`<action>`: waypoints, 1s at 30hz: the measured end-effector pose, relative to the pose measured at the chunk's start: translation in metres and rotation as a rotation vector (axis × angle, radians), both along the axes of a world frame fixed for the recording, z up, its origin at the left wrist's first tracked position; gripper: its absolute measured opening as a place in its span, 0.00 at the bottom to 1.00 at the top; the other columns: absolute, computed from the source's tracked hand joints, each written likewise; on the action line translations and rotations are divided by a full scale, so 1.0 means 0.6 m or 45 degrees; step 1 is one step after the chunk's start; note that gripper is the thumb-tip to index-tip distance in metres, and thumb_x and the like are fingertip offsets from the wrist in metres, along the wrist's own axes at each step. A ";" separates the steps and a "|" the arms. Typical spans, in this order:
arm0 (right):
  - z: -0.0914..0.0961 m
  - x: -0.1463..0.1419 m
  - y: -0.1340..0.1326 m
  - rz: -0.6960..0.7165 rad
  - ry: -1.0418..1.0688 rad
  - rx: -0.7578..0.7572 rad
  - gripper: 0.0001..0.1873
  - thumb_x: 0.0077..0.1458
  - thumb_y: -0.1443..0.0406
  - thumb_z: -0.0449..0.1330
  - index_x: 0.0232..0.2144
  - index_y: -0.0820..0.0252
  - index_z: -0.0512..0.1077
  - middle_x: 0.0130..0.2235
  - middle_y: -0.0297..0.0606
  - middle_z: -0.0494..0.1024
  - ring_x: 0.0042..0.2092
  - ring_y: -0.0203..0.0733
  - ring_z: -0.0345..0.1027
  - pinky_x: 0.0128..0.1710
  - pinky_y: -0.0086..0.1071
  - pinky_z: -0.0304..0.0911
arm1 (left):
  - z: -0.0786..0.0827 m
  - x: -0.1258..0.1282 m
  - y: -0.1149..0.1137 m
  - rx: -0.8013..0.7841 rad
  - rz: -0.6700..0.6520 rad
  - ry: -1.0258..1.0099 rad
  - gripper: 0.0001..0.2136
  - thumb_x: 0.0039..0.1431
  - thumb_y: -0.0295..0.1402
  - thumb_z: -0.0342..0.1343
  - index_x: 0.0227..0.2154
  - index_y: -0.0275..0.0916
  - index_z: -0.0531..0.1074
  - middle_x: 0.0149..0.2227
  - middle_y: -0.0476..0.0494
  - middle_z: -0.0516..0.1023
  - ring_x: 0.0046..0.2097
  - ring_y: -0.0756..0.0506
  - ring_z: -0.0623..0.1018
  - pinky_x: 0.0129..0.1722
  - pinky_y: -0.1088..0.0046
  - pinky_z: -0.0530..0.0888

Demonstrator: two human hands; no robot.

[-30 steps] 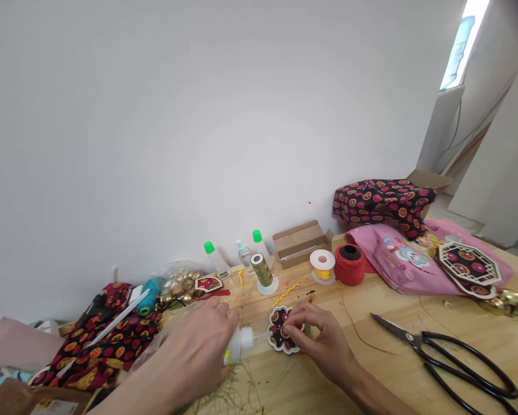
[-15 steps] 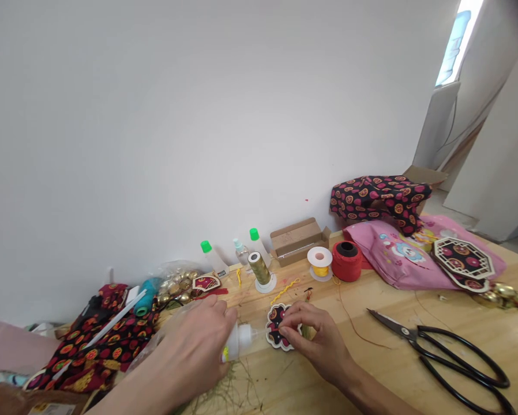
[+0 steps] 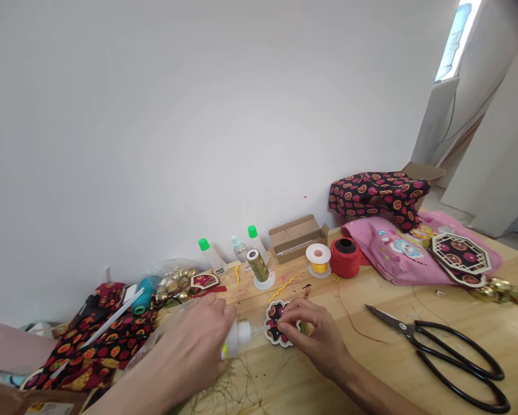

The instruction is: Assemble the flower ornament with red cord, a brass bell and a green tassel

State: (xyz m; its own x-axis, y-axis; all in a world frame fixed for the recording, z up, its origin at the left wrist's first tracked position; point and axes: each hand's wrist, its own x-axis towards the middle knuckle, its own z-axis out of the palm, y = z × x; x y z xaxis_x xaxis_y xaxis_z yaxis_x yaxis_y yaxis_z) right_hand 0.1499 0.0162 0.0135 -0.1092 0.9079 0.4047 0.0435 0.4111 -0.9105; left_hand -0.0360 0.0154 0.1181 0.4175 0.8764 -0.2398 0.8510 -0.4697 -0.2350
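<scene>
Glue bottle [image 3: 238,336] lies almost flat in the left hand [image 3: 194,346], whose fingers are closed around its soft white body. The thin nozzle points to the right and touches, or nearly touches, the edge of a small flower-shaped ornament [image 3: 274,323]. This ornament rests on the table [image 3: 393,351] between the two hands, just in front of the gold thread spool [image 3: 258,266]. The right hand [image 3: 317,341] comes from the other side. Its fingers [image 3: 290,326] are drawn narrow on the right rim of the ornament, pinching it or pressing it down; I cannot tell which.

The ornament seems to me light, thin and rather stiff: a pale cut frame with dark patterned cloth inside. The lobes of the frame look fragile, so I think it is better taken by the outer rim, at two opposite sides, and not by the cloth face where wet glue may be. Being so light, it can slide on the smooth wood if nothing holds it. The bottle is probably soft and easy to squeeze too strongly, so a grip around the middle gives the best control.

Loose dry fibres [image 3: 231,385] lie near the left wrist, and black scissors [image 3: 451,357] lie well apart at the right
</scene>
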 end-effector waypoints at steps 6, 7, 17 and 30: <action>-0.005 -0.002 0.000 0.019 0.010 -0.021 0.05 0.44 0.71 0.59 0.21 0.62 0.74 0.24 0.37 0.73 0.29 0.36 0.66 0.28 0.27 0.62 | 0.000 0.003 0.002 -0.001 -0.020 -0.006 0.13 0.36 0.24 0.48 0.30 0.37 0.66 0.33 0.40 0.70 0.38 0.40 0.68 0.37 0.63 0.65; -0.006 -0.002 0.000 0.024 0.012 -0.025 0.05 0.44 0.71 0.59 0.21 0.62 0.74 0.25 0.37 0.73 0.29 0.36 0.66 0.28 0.27 0.62 | 0.000 0.003 0.001 0.004 -0.020 -0.005 0.13 0.36 0.24 0.48 0.30 0.37 0.66 0.33 0.40 0.70 0.38 0.40 0.68 0.37 0.64 0.65; -0.008 -0.001 0.001 0.050 0.020 -0.043 0.05 0.45 0.71 0.59 0.21 0.63 0.74 0.24 0.38 0.73 0.29 0.36 0.66 0.27 0.26 0.60 | 0.002 0.006 0.004 -0.019 0.004 0.014 0.14 0.35 0.25 0.48 0.30 0.37 0.67 0.34 0.40 0.70 0.38 0.40 0.68 0.38 0.65 0.65; -0.007 -0.001 0.002 0.066 0.038 -0.042 0.05 0.45 0.71 0.58 0.21 0.64 0.74 0.24 0.38 0.72 0.28 0.36 0.65 0.26 0.26 0.59 | -0.002 0.001 0.007 -0.017 -0.002 0.028 0.13 0.34 0.26 0.48 0.30 0.37 0.66 0.33 0.40 0.70 0.37 0.40 0.68 0.36 0.63 0.65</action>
State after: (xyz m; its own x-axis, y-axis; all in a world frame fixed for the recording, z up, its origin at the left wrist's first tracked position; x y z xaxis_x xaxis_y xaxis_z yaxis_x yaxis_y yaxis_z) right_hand 0.1490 0.0173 0.0091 -0.1448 0.9143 0.3782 -0.0047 0.3816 -0.9243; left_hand -0.0352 0.0196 0.1167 0.4132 0.8727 -0.2602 0.8451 -0.4739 -0.2474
